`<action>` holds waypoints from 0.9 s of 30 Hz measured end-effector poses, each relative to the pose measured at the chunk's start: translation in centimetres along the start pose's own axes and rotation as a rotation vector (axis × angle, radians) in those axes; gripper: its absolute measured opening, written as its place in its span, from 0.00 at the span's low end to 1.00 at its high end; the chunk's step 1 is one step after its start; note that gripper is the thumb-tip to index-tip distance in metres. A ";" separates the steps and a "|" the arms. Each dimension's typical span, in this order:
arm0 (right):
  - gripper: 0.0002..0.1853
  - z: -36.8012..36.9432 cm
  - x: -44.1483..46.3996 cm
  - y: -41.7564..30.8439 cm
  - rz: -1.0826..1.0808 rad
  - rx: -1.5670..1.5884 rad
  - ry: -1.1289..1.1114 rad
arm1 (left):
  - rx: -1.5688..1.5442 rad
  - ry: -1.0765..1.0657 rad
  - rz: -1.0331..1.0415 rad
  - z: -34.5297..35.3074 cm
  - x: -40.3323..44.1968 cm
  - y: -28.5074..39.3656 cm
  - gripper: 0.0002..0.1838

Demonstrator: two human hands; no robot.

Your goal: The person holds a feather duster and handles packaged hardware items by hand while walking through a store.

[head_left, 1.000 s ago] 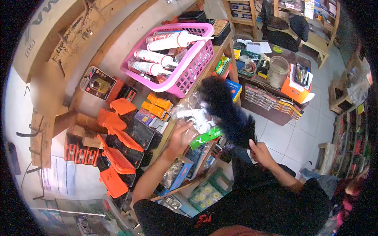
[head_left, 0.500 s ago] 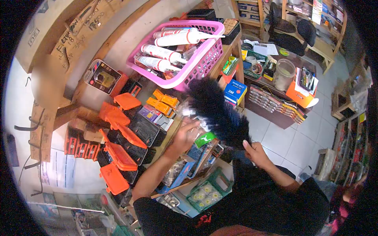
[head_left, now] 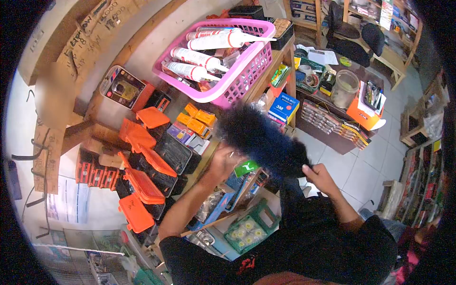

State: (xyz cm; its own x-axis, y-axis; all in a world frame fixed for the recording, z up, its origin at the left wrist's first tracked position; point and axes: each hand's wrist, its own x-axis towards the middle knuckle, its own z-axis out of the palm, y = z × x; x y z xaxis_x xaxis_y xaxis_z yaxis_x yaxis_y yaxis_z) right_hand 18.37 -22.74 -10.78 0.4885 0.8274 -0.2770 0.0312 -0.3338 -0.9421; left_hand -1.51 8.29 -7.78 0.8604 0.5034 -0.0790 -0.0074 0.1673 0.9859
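A fluffy black duster fills the middle of the view, slightly smeared by motion. My right hand is closed around its lower end, thumb on top. At the duster's left edge is my left hand, its fingers bent and partly covered by the bristles. A small pale bit shows at those fingertips, too unclear to name. Just below the left hand sits a green label on goods in a blue box. Small orange-yellow boxes stand to its upper left.
A pink basket of sealant tubes stands on the wooden shelf. Black cases with orange lids line the left. A blue 3M box and a clear jar are to the right. A green basket sits below.
The duster has shifted slightly down and left, covering more of my left fingers. My right hand has moved slightly right. The clear plastic near my left fingers no longer shows.
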 end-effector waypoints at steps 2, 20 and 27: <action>0.34 -1.4 0.2 0.6 0.099 0.092 -0.078 | 0.197 -0.018 0.052 0.7 -0.3 0.8 0.20; 0.36 -5.1 -1.0 5.7 -0.004 -0.289 -0.107 | -0.143 -0.062 -0.107 4.7 -0.7 5.4 0.19; 0.37 -5.3 -1.2 6.3 -0.096 -0.515 -0.064 | 0.314 -0.040 0.382 4.1 -0.5 3.5 0.18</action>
State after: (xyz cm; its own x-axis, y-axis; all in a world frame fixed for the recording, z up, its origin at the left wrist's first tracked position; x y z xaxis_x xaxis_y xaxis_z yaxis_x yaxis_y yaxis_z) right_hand 22.61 -28.25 -15.39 0.4082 0.8859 -0.2202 0.5058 -0.4204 -0.7533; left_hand 0.16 5.19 -3.71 0.8451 0.4449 0.2965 -0.1775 -0.2897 0.9405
